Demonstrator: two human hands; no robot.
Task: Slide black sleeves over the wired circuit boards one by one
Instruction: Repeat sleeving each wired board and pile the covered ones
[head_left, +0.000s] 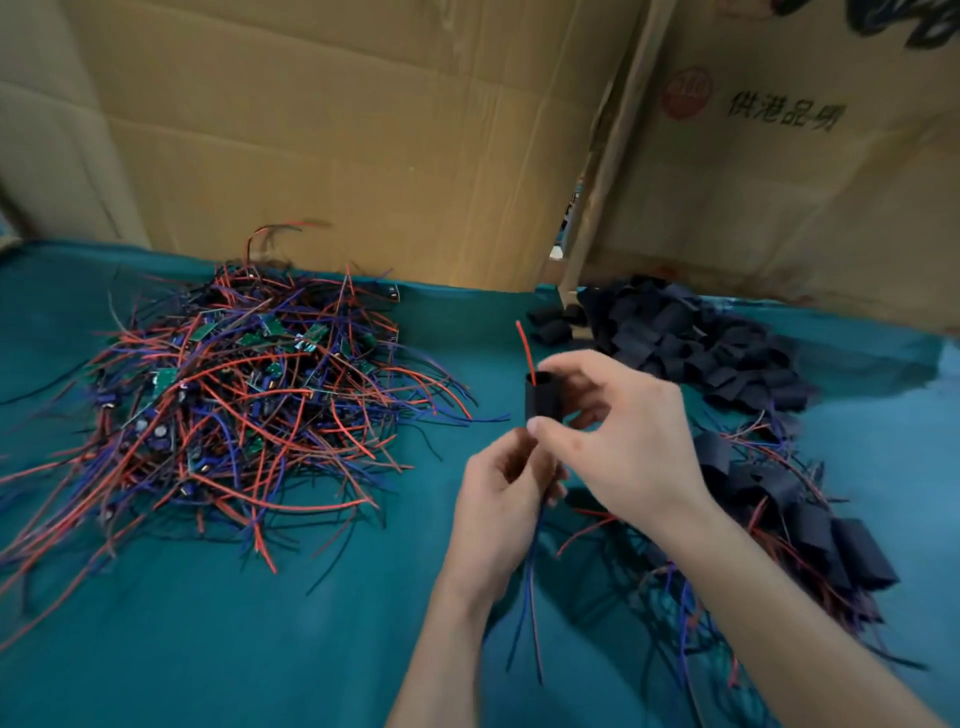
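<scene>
My right hand (618, 431) pinches a black sleeve (543, 397) upright, thumb below and fingers above. A red wire (524, 345) sticks out of the sleeve's top. My left hand (501, 499) grips the wired circuit board just under the sleeve; the board itself is hidden in my fingers, and its blue and red wires (530, 597) hang down from my fist. A big tangle of bare green boards with red, blue and black wires (239, 405) lies on the left of the teal cloth.
A heap of loose black sleeves (685, 343) lies at the back right. Sleeved boards with wires (789, 525) pile up along the right. Cardboard boxes (363, 135) wall off the back. Teal cloth (260, 649) covers the table.
</scene>
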